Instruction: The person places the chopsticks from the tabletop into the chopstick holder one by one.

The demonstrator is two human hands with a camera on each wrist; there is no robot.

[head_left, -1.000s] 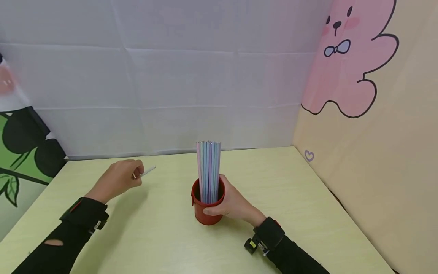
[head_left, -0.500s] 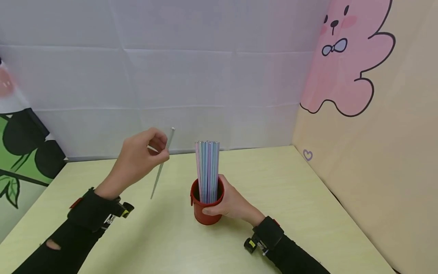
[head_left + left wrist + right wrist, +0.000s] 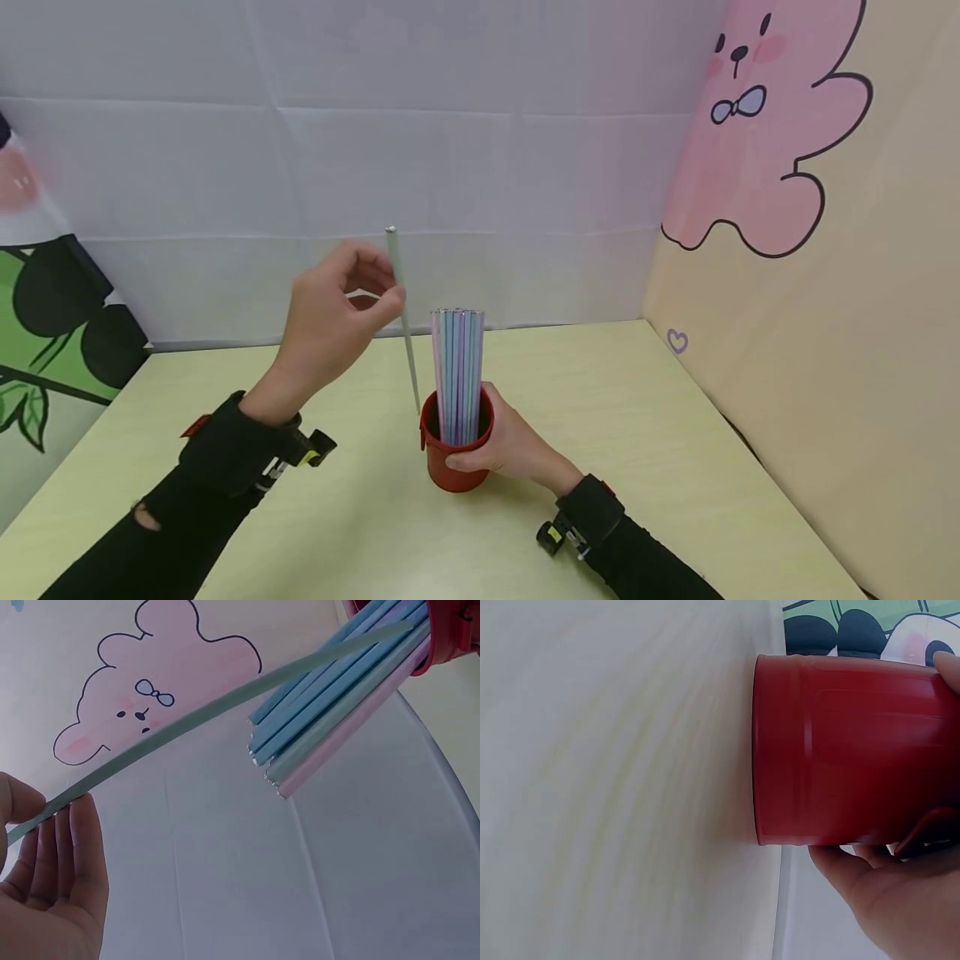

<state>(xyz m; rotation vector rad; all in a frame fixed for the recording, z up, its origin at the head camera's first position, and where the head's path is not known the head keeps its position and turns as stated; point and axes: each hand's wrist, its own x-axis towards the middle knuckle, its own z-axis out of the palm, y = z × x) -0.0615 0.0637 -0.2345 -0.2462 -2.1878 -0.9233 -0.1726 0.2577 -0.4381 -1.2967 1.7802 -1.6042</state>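
My left hand (image 3: 333,312) pinches a slim pale green stick (image 3: 409,354) with a silvery top end between thumb and fingers. The stick hangs nearly upright, its lower end close to the left rim of a small red bucket (image 3: 441,472); whether they touch I cannot tell. A bundle of pastel sticks (image 3: 457,367) in pink, blue, green and lilac stands in the bucket. With my right hand (image 3: 517,446) I grip the bucket's right side, thumb across its front. In the left wrist view the green stick (image 3: 195,720) crosses in front of the bundle.
The bucket stands on a pale yellow tabletop (image 3: 637,458). A whitish cloth (image 3: 360,167) hangs behind the table's far edge. At the right rises a cream wall panel (image 3: 840,375) with a pink bear drawing (image 3: 757,167).
My left hand has risen and moved right toward the bucket, and the green stick has turned from pointing away to nearly upright. The right hand and bucket stay in place.
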